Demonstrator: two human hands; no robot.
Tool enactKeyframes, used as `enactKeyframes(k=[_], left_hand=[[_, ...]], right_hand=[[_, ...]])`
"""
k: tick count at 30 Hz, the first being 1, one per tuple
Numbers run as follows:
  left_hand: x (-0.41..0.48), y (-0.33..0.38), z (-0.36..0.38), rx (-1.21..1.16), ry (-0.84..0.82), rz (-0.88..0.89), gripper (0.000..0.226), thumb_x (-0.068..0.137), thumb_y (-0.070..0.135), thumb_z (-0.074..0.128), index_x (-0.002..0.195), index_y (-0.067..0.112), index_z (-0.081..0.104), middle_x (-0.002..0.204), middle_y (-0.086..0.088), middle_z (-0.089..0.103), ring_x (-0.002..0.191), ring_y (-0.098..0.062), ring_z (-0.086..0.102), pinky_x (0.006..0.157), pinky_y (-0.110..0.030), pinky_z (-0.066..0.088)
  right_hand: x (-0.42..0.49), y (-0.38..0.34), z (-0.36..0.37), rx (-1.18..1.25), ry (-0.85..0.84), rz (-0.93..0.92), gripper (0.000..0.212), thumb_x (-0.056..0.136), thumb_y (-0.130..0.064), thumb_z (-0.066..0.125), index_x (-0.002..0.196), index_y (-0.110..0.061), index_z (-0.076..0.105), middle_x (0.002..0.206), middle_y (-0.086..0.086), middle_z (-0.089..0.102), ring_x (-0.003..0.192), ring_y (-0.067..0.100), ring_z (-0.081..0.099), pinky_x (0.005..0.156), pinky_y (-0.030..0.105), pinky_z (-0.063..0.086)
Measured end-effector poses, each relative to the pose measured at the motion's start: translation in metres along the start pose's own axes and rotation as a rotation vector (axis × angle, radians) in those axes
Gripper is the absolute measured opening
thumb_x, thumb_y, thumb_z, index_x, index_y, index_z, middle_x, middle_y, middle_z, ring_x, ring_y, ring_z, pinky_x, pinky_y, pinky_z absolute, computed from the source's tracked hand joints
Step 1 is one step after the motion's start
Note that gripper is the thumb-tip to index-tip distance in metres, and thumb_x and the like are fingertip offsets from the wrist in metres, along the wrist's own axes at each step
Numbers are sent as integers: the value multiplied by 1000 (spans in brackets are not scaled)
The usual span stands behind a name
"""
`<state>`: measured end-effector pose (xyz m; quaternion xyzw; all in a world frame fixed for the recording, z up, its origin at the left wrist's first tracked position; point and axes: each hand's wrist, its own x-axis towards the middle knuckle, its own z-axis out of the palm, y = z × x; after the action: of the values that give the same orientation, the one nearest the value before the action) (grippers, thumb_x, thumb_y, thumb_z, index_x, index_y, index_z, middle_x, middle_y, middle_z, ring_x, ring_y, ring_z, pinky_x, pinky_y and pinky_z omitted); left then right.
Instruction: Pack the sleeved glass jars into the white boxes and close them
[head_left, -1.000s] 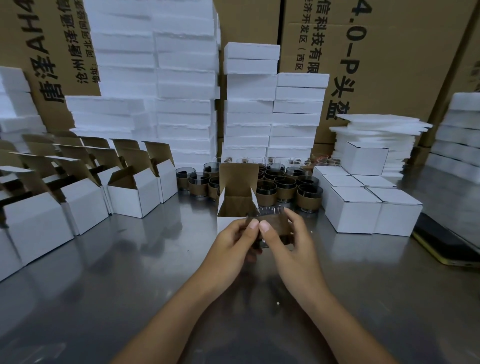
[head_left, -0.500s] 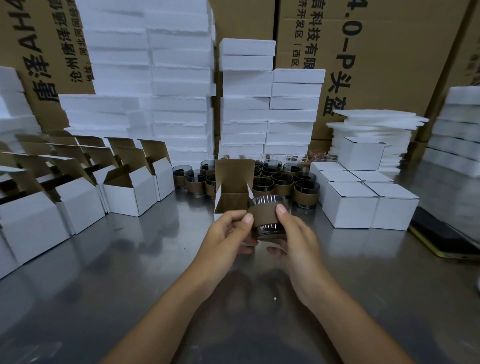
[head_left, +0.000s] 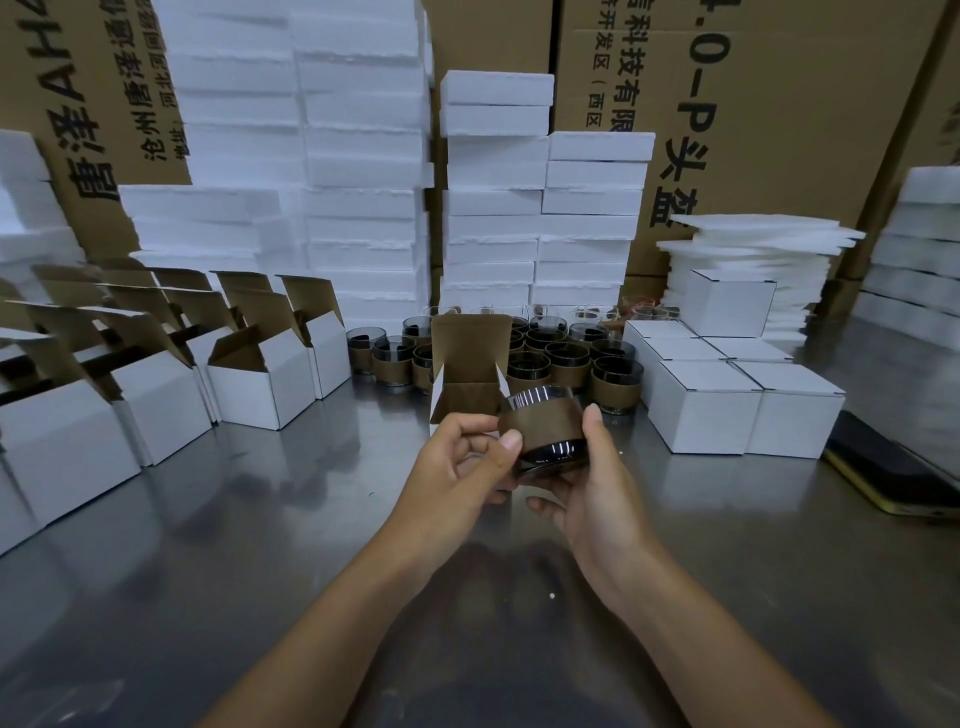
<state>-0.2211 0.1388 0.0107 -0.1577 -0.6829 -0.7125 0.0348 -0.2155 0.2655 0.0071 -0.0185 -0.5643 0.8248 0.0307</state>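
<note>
The person holds one sleeved glass jar (head_left: 543, 434) with both hands above the metal table (head_left: 218, 571), just in front of the open white box (head_left: 467, 387). This box has its brown inner lid standing up. The jar is tilted, and its dark glass bottom edge points down toward the camera. The left hand (head_left: 457, 470) grips the left side of the jar: the thumb presses on the brown sleeve and the other fingers are curled below it. The right hand (head_left: 597, 486) grips the right side, with the thumb on the sleeve and the fingers curled under the glass base. Behind the open box stands a group of other sleeved jars (head_left: 571, 364), close together on the table. To the right of them are closed white boxes (head_left: 727, 410), touching each other, with one more set on top at the back. At the left a row of empty open boxes (head_left: 265, 379) has the lids up. Stacks of white foam slabs (head_left: 363, 156) and big brown cartons (head_left: 779, 104) stand behind, and a dark phone (head_left: 893, 467) lies at the right edge.
</note>
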Motion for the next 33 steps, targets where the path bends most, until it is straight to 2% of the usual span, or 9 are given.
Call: enactKeyframes(k=[5,8,10,13,16,21,26,30,33], left_hand=[[0,-1,0,-19,22,6,29,84,26,60,110,13,55,93,-12,65,70,-7,66,64,-18,53],[2,-2,0,-9,58,19,16,87,20,59,103,14,58,92,-12,66,70,-7,66,65,-18,54],[3,-2,-1,-18,73,15,11,89,17,57,100,14,60,92,-10,68,74,-8,67,68,-19,55],[4,-3,-2,-25,66,-7,17,94,18,50,104,10,62,99,-12,70,89,-18,68,77,-27,57],[5,-3,-3,-32,18,-35,25,98,21,43,108,10,63,100,-6,72,93,-17,68,81,-28,56],[4,-4,-3,-106,-38,-91,31,100,23,37,99,18,67,95,0,73,89,-13,69,69,-20,53],[3,-4,-3,-106,-19,-110,36,97,41,39,112,21,64,106,-3,71,100,-17,67,90,-33,51],[1,1,-2,-122,-13,-6,53,81,50,47,111,8,59,101,-7,71,94,-17,68,76,-24,55],[-2,4,-2,-141,6,80,47,77,41,56,109,6,58,94,-1,72,88,-14,70,68,-19,53]], right_hand=[[-1,-1,2,-20,40,-37,44,92,-51,40,98,-18,67,84,3,74,70,10,69,65,28,45],[-3,-1,2,-82,109,-126,45,76,-53,56,107,-22,63,97,2,72,87,12,68,69,28,48],[-5,0,2,-124,132,-202,44,75,-44,63,113,-22,59,106,1,69,94,10,65,73,26,49],[-8,-1,2,-202,143,-309,47,77,-28,71,121,-20,55,109,-3,66,95,2,63,80,22,51],[-10,-1,3,-271,119,-416,48,73,-19,77,116,-21,57,106,-3,65,88,-8,61,69,6,46],[-11,2,2,-333,137,-491,57,62,-16,84,110,-26,55,111,3,61,98,9,62,75,16,52],[-10,3,0,-345,102,-501,61,56,-25,85,109,-29,55,109,-6,61,97,0,60,72,13,50],[-11,2,-2,-455,52,-525,63,58,-28,87,112,-35,55,111,-15,60,105,-4,55,82,15,49],[-11,-1,-4,-530,29,-579,65,60,-22,87,116,-31,54,112,-15,62,108,-5,54,88,9,42]])
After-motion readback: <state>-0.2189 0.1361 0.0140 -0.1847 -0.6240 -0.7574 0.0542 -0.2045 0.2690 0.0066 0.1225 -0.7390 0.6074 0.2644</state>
